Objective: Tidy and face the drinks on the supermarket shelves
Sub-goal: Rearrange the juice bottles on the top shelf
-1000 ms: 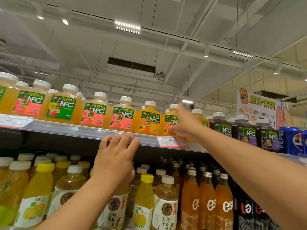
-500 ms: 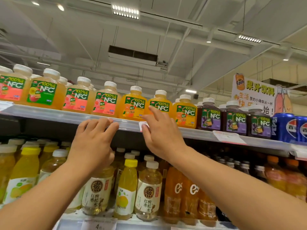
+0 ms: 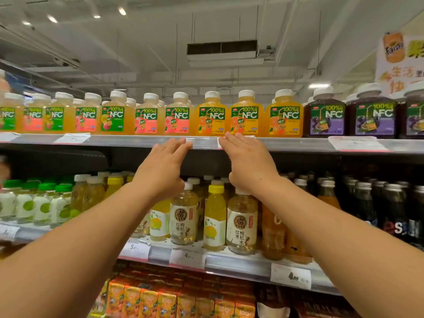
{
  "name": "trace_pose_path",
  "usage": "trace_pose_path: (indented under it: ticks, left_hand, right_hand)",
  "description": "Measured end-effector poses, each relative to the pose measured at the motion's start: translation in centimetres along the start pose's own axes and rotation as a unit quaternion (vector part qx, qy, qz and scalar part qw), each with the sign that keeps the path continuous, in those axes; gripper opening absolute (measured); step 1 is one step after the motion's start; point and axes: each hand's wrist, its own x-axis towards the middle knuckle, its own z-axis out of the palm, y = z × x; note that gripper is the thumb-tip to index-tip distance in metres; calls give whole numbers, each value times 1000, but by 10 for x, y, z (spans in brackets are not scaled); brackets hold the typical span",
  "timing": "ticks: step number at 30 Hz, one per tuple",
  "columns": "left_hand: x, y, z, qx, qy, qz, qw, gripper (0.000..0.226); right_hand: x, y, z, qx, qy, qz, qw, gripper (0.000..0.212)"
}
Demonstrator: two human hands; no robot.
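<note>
NFC bottles (image 3: 212,115): squat, square-shouldered clear plastic, white ribbed caps, glossy labels, in one row on the top shelf (image 3: 298,143); the row's ends are cut off. Left hand (image 3: 164,167) and right hand (image 3: 247,164): apart, fingers straight, tips on the shelf's clear price rail. Price tags (image 3: 356,143): print illegible.

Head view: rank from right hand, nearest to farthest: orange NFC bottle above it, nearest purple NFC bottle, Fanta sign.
1. orange NFC bottle, directly above the right hand, on the top shelf.
2. purple NFC bottle, further right, same shelf.
3. Fanta sign, far upper right.
</note>
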Motion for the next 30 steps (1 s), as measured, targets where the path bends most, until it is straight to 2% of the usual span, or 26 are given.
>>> trace_pose_path:
  ticks: [5, 9, 12, 16, 21, 26, 30]
  left_hand:
    - [3, -18, -7, 45, -27, 49, 997, 100]
    - [14, -44, -18, 88, -13, 116, 989, 93]
    - [15, -74, -16, 82, 25, 96, 992, 89]
    - [5, -116, 6, 68, 35, 86, 993, 93]
    - [4, -116, 28, -2, 73, 70, 995, 93]
    - [5, -123, 34, -12, 77, 92, 993, 94]
    - [-20, -122, 45, -35, 122, 116, 985, 98]
  right_hand:
    - [2, 2, -16, 12, -58, -1, 998, 88]
    - [0, -4, -16, -2, -52, 24, 998, 90]
    - [1, -12, -13, -2, -38, 58, 998, 91]
    - [0, -29, -5, -17, -6, 113, 993, 92]
    - [-3, -51, 2, -18, 21, 182, 983, 92]
    - [-5, -56, -4, -21, -11, 192, 981, 91]
    - [-5, -55, -4, -31, -8, 189, 981, 92]
